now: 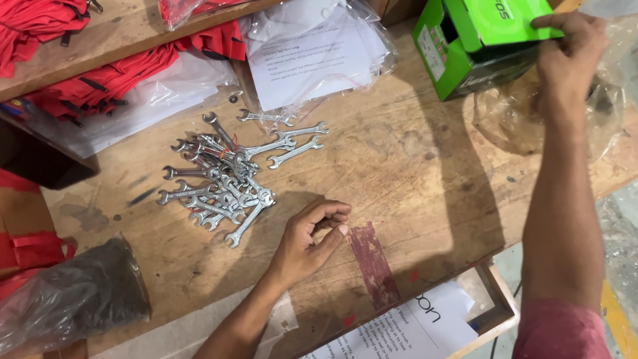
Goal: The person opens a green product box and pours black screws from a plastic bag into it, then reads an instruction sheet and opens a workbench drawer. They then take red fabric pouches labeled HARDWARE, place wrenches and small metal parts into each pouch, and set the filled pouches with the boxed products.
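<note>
- Green cardboard box [475, 50] lies near the far right corner of the wooden workbench [399, 173], its end flap open; the inside is dark, and whether anything is in it cannot be told from here.
- Right hand [568, 56] reaches across to the box, fingers closed on the edge of its top flap, holding it.
- Left hand [309, 239] rests on the bench near the front edge, fingers curled loosely inward and holding nothing, just beside the wrench pile.
- Open-ended wrenches [226, 179], small and silver, lie in a loose heap left of the bench's middle; a few sit apart at the heap's far side, toward a clear bag of printed sheets [312, 56].
- As a judgement, the work is at an early point: the box is in hand and open, yet the wrenches are all on the bench and none is in either hand.
- Crumpled clear plastic [601, 113] lies under and beside the box at the right edge.
- Red fabric pieces [100, 83] in clear wrapping sit along the far left edge, and a dark bundle in a plastic bag [73, 299] sits at the near left corner.
</note>
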